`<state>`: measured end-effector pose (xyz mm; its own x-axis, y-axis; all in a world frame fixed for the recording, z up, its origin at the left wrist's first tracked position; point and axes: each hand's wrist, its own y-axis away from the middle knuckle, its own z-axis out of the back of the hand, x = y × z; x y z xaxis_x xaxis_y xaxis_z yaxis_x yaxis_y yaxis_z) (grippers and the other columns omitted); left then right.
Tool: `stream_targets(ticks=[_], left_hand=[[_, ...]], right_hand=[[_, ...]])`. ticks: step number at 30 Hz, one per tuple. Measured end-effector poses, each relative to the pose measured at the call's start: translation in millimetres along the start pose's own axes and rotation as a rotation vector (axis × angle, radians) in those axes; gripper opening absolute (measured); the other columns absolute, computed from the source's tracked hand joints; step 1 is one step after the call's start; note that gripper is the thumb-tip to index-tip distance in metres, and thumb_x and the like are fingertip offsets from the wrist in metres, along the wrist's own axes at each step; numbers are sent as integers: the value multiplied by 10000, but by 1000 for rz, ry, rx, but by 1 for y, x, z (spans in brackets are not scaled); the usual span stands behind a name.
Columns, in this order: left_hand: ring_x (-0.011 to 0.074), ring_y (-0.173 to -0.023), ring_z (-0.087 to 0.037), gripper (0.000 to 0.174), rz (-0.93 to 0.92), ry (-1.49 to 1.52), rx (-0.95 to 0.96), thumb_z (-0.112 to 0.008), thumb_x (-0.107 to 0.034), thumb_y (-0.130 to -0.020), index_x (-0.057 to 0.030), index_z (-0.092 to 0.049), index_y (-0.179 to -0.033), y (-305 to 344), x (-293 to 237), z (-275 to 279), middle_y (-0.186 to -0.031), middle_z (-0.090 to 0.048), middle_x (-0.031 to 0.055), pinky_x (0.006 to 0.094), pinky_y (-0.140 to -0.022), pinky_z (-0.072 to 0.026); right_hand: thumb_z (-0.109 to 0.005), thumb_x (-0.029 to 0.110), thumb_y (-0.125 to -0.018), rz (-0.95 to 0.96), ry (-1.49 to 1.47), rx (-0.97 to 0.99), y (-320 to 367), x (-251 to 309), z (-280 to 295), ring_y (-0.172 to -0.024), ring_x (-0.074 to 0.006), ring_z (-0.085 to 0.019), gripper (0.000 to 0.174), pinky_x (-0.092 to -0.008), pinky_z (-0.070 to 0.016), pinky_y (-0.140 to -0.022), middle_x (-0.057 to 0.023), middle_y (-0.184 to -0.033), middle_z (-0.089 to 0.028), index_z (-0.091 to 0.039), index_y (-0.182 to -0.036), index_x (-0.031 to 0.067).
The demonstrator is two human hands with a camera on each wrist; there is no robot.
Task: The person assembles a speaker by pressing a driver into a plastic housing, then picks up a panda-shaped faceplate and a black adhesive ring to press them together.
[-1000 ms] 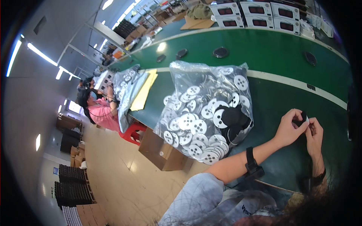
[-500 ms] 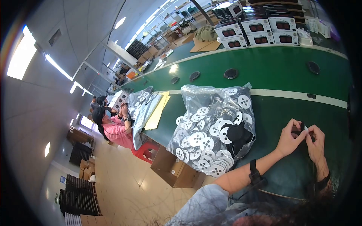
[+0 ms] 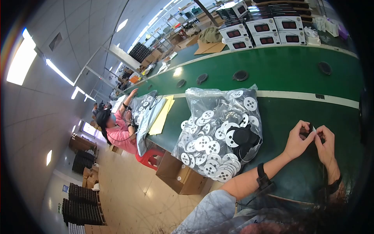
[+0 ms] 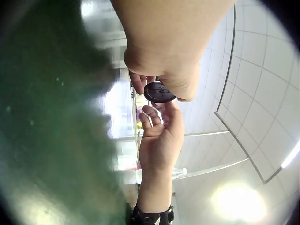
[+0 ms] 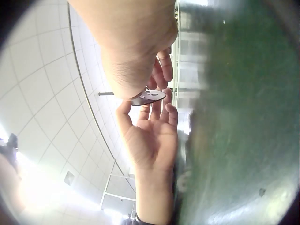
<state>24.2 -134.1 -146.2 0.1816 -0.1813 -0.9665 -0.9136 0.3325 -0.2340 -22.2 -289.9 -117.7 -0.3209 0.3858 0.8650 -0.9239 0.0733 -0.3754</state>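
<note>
Both hands meet over the dark green table at the right of the head view, pinching a thin round disc (image 4: 159, 93) between them. Its side in the left wrist view is black; the right wrist view shows a pale face with holes on the disc (image 5: 153, 96). My left hand (image 3: 300, 141) grips one edge between thumb and fingers. Opposite it, my right hand (image 3: 324, 145) pinches the other edge with its thumb on the rim. Left of the hands lies a clear plastic bag (image 3: 206, 103) full of white four-holed discs (image 3: 201, 143) and some black ones (image 3: 246, 137).
Several dark oval pieces (image 3: 240, 75) lie on the green strip (image 3: 284, 70) beyond a pale rail. Boxed radios (image 3: 261, 27) are stacked at the back. A cardboard box (image 3: 181, 175) stands below the table edge. Further left sits a person in pink (image 3: 120, 136) by another bag.
The head view has tilted, shifting the scene downward. My hands stay together on the disc with only slight finger movement. The person in pink has raised an arm toward the green strip.
</note>
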Motion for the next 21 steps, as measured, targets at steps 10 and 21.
stream_targets(ticks=[10,21], left_hand=[[119,-908,-630,247,-15,-25,-25,-718,-97,-894,-20,-494,-962,0,-1,0,-1104,-594,96,233,-655,-527],[118,-931,-600,253,18,-38,-16,-728,-121,-893,-31,-516,-998,1,-6,-1,-1101,-595,76,245,-688,-517]], right_hand=[[-590,-30,-849,1,15,16,0,0,2,-676,-123,-548,42,-259,-445,-636,-64,-751,-558,-550,-846,-18],[-594,-34,-835,-10,-18,4,0,5,1,-691,-128,-561,49,-266,-458,-654,-68,-768,-564,-550,-849,-18]])
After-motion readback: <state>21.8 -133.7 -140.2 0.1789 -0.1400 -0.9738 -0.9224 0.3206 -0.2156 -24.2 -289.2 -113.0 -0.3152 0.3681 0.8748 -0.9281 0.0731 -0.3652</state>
